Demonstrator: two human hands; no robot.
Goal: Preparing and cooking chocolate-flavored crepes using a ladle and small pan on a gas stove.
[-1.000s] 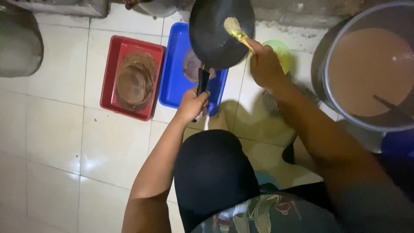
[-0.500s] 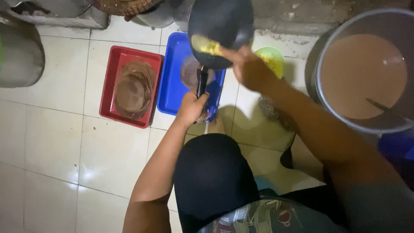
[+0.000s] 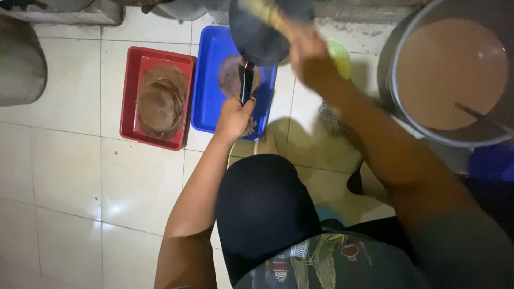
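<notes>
Two big things frame the scene: a pale tiled floor point(image 3: 80, 176) and, far right, a large round metal pot point(image 3: 452, 72) full of smooth brown batter, with a dark ladle handle point(image 3: 476, 115) sticking out of it. On the floor to the left lies a red rectangular plastic tray point(image 3: 131, 115) stacked with thin brown round crepes point(image 3: 159, 99); just right of it sits a blue rectangular plastic tray point(image 3: 211, 80) with another brown crepe point(image 3: 231, 75) on it. A small yellow-green plastic bowl point(image 3: 340, 56) shows beyond the right wrist. Above the blue tray, at the far edge of the view, hangs a black round frying pan point(image 3: 262, 29), tilted with its underside toward the camera. The left hand point(image 3: 234, 118) is wrapped tight around the pan's black handle point(image 3: 246, 83). The right hand point(image 3: 308, 48), blurred, is closed around a pale wooden brush-like stick point(image 3: 265, 13) laid against the pan; how firmly cannot be told.
</notes>
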